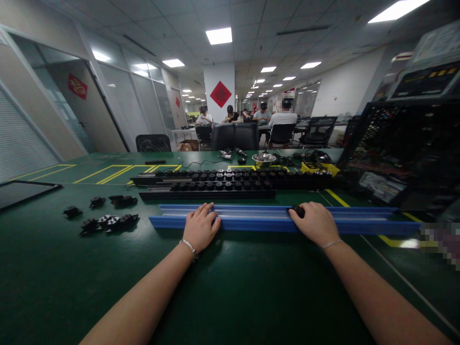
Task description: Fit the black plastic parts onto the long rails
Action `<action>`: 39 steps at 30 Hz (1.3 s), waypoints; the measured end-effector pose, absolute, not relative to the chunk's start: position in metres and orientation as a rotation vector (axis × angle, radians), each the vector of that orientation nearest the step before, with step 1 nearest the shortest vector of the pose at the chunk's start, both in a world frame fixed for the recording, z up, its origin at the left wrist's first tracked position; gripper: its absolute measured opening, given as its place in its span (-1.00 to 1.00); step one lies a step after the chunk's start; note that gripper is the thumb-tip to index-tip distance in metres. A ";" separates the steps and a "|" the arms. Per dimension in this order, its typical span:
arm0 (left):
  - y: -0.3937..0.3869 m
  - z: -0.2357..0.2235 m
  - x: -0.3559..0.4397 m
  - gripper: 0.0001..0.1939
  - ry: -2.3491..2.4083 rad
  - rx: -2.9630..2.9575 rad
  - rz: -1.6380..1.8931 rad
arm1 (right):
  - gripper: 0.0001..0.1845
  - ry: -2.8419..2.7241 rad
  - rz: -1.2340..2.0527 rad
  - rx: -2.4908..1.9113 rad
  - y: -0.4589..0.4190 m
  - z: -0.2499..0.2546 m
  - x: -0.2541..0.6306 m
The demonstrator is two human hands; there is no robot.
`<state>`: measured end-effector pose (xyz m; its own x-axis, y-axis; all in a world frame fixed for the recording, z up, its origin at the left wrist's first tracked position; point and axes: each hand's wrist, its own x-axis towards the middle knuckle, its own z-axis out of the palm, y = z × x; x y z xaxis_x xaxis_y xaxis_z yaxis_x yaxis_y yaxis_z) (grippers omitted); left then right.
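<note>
A long blue channel (251, 225) with raised edges and a paler groove lies crosswise on the green table. My left hand (201, 224) rests on the channel towards its left end, fingers stretched over it and thumb apart. Farther right, my right hand (316, 223) has its fingers closed on a small black part (298, 211) at the channel's far edge. Most of that part is hidden by the fingers. Loose black parts (120, 201) lie left of the channel, several of them in a group with shiny pieces (108, 221).
Behind the channel lie long black rails (208, 194) carrying rows of black parts. Farther back are a metal bowl (264, 159), a yellow tray (319, 168) and cables. A dark open-sided case (388, 148) stands at right, a black-framed panel (28, 191) at left. People sit in the background.
</note>
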<state>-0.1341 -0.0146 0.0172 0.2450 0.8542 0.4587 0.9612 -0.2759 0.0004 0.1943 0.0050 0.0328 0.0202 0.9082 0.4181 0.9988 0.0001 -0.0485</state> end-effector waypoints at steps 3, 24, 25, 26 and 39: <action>-0.014 0.017 -0.134 -0.65 -1.689 -2.239 -0.546 | -0.60 -1.963 -0.361 -1.961 0.005 0.033 0.191; -0.013 0.017 -0.134 -0.66 -1.692 -2.243 -0.548 | -0.65 -1.999 -0.290 -1.880 0.005 0.031 0.181; -0.014 0.017 -0.133 -0.66 -1.692 -2.243 -0.550 | -0.65 -1.995 -0.279 -1.877 0.005 0.031 0.182; -0.014 0.017 -0.133 -0.66 -1.693 -2.243 -0.553 | -0.65 -1.990 -0.268 -1.876 0.005 0.031 0.182; -0.014 0.017 -0.134 -0.66 -1.689 -2.246 -0.569 | -0.66 -1.997 -0.208 -1.839 0.003 0.033 0.179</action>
<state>-0.1335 -0.0141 0.0166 0.2415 0.8519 0.4648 0.9594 -0.2815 0.0174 0.1789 0.0034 0.0333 -0.0407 0.9168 0.3973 0.9790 0.1161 -0.1676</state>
